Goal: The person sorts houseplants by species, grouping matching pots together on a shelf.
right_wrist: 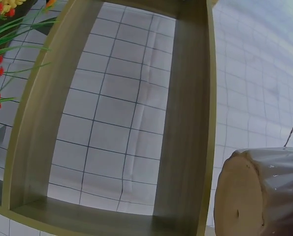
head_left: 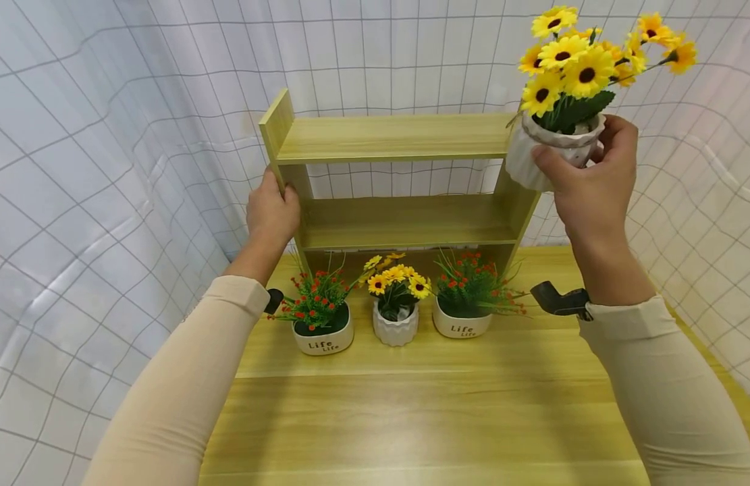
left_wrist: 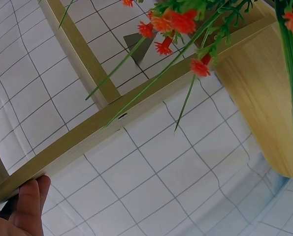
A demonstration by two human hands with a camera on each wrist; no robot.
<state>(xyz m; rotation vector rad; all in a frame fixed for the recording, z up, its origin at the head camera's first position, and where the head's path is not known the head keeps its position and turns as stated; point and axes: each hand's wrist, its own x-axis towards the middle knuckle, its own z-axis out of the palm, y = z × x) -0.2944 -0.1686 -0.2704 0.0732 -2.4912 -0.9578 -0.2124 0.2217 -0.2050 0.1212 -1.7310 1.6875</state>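
Observation:
A wooden shelf rack (head_left: 405,138) with two visible boards stands at the back of the table. My left hand (head_left: 273,210) grips its left side panel, and the left wrist view shows fingers (left_wrist: 30,199) against that panel's edge. Up at the right, my right hand (head_left: 599,179) holds a white ribbed flowerpot (head_left: 529,158) with yellow artificial sunflowers (head_left: 572,64), thumb in front. The pot is level with the rack's top board, at its right end. From below, the right wrist view shows the flowerpot's (right_wrist: 240,201) unglazed base beside the rack.
In front of the rack stand a left oval planter (head_left: 323,341) with red flowers, a small white pot (head_left: 395,331) with yellow flowers, and a right oval planter (head_left: 462,325) with red flowers. They sit on a wooden table (head_left: 399,412). Grid-patterned curtains (head_left: 107,135) surround it.

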